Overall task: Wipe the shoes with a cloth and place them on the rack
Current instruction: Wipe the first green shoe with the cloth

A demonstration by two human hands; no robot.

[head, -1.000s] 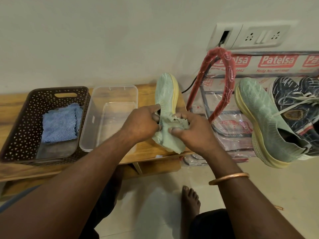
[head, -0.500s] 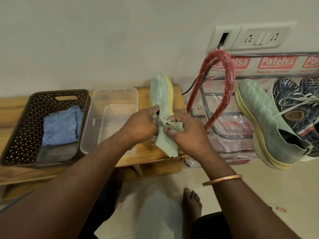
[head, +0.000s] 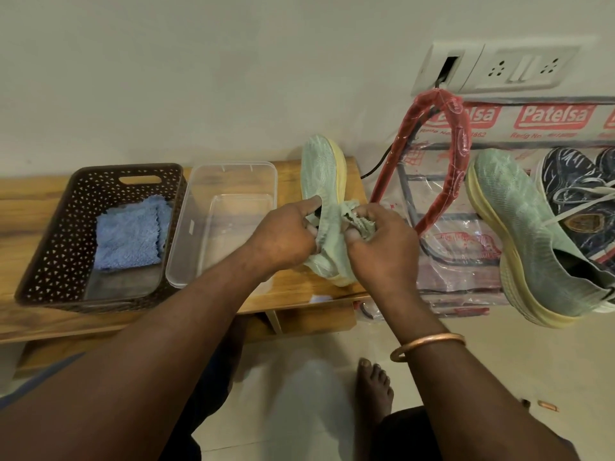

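A pale green knit shoe (head: 321,171) with a yellow sole lies on the wooden bench (head: 293,291), toe toward the wall. My left hand (head: 283,237) grips its collar, thumb inside the opening. My right hand (head: 379,241) pinches a small pale green cloth (head: 357,216) against the shoe's heel side. Its matching green shoe (head: 519,227) sits on the plastic-wrapped rack (head: 442,154) at the right, beside a dark navy laced shoe (head: 575,181).
A brown perforated basket (head: 46,247) holding a folded blue cloth (head: 129,232) stands at the bench's left, next to a clear plastic tub (head: 229,171). A wall socket plate (head: 502,66) is above the rack. My bare foot (head: 374,387) is on the tiled floor below.
The cloth, which hung down over the shoe's heel, is now bunched up in my right hand near the collar. Both hands shifted slightly on the shoe.
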